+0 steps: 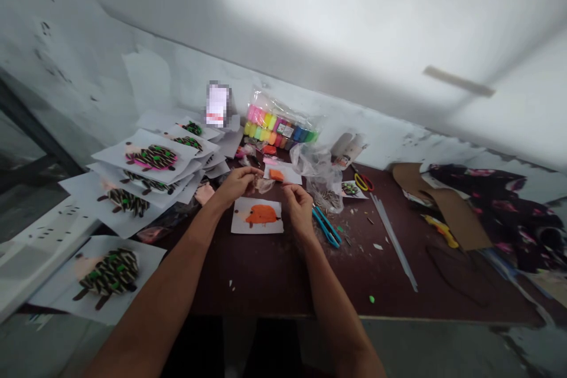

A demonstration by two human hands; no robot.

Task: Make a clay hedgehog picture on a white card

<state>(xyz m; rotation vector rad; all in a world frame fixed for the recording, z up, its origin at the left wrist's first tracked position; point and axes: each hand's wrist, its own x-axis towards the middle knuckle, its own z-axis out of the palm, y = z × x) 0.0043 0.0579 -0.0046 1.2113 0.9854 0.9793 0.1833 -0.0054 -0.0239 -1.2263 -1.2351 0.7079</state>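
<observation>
My left hand [237,184] and my right hand [300,209] hover above the dark brown table [266,283], over a white card [257,216] bearing an orange clay hedgehog shape [262,215]. The left fingers pinch a small pale translucent scrap [264,185]. My right thumb and forefinger meet near a smaller paper [283,173] holding an orange clay piece [277,175], but anything between them is too small to see. Neither hand touches the card.
Stacked hedgehog pictures [150,157] with dark seed spines lie to the left. Behind stand a bag of coloured clay tubs [280,124] and a plastic bag of seeds [321,177]. Blue scissors [326,225], orange-handled scissors [361,182], a metal strip [394,242], cardboard [443,207] and floral cloth [496,218] lie right.
</observation>
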